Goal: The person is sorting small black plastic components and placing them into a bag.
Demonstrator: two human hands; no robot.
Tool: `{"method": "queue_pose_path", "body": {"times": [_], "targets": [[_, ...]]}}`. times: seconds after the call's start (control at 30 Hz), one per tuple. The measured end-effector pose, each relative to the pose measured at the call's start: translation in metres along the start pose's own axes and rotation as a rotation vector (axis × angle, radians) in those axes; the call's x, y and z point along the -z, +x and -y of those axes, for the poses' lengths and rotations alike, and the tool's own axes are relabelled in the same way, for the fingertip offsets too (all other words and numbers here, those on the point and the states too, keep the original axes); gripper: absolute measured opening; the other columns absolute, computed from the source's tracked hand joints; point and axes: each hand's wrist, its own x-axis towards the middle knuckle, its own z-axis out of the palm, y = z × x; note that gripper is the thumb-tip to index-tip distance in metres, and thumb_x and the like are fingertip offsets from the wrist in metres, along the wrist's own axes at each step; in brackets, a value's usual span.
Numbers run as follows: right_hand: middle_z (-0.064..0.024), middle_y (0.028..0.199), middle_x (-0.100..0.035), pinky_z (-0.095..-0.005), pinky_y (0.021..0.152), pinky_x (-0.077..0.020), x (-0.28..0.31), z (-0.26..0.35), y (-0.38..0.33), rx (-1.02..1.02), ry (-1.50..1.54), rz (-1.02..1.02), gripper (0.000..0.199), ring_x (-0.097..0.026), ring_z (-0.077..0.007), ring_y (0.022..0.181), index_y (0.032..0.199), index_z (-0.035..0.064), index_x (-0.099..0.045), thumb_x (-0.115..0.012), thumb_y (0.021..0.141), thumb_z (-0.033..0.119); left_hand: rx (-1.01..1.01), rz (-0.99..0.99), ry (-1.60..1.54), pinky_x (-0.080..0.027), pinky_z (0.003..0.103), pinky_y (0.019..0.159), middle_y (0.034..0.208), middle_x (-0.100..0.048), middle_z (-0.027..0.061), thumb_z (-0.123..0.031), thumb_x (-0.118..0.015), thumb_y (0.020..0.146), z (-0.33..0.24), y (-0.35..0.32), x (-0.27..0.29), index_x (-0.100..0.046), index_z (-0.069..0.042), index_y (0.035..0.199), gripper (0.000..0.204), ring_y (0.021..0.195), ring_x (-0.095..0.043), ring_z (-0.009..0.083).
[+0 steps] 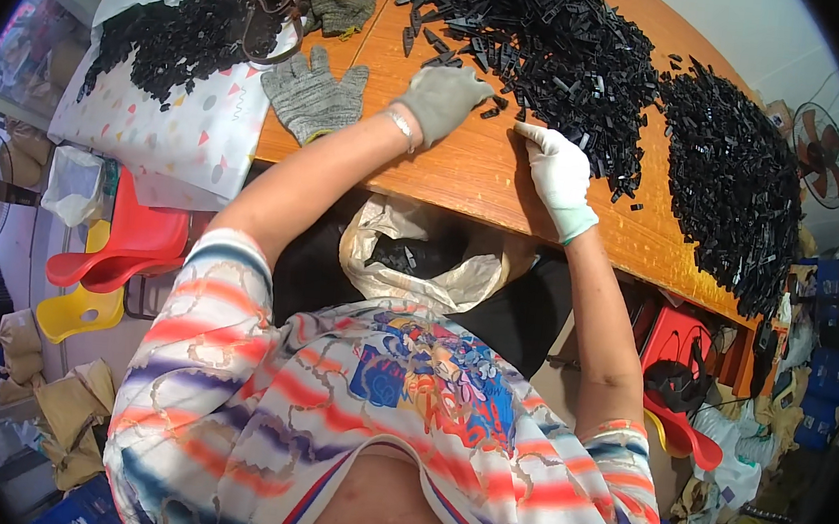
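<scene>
A grey glove covers my left hand (441,102), which rests over the wooden table's front part with its fingers drawn together. Small black plastic pieces (496,103) lie right by its fingertips; whether any is between the fingers is hidden. My right hand (557,171), in a white glove, is closed near the table edge, forefinger and thumb pressed together toward the left hand. What it holds, if anything, is too small to make out. Beyond both hands spreads a large heap of black plastic pieces (548,49).
Another black heap (731,180) covers the table's right side; smaller parts (184,47) lie on a patterned sheet at left. A grey knit glove (316,93) lies by my left forearm. Below the table edge, an open sack (365,257) holds black pieces. Red chairs (127,236) stand left.
</scene>
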Motion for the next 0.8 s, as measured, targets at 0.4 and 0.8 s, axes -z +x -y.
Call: {"method": "queue_pose_path", "body": {"times": [0.4, 0.8], "targets": [[-0.0100, 0.094, -0.070, -0.0323, 0.079, -0.0515, 0.013, 0.010, -0.009, -0.205, 0.117, -0.005, 0.017, -0.067, -0.0252, 0.088, 0.098, 0.0113, -0.071, -0.065, 0.086, 0.021, -0.077, -0.130, 0.060, -0.052, 0.039, 0.076, 0.096, -0.060, 0.0099, -0.017, -0.062, 0.085, 0.006, -0.002, -0.003, -0.062, -0.009, 0.095, 0.013, 0.095, -0.060, 0.0259], [-0.0186, 0.085, -0.066, -0.0434, 0.074, -0.0507, 0.009, 0.025, -0.014, -0.085, -0.174, 0.095, 0.011, -0.063, -0.0379, 0.081, 0.082, 0.0069, -0.065, -0.063, 0.078, 0.017, 0.572, -0.018, -1.729, -0.054, 0.025, 0.069, 0.094, -0.061, 0.0081, -0.012, -0.060, 0.092, -0.028, -0.067, -0.005, -0.047, 0.002, 0.122, 0.036, 0.081, -0.065, 0.0167]]}}
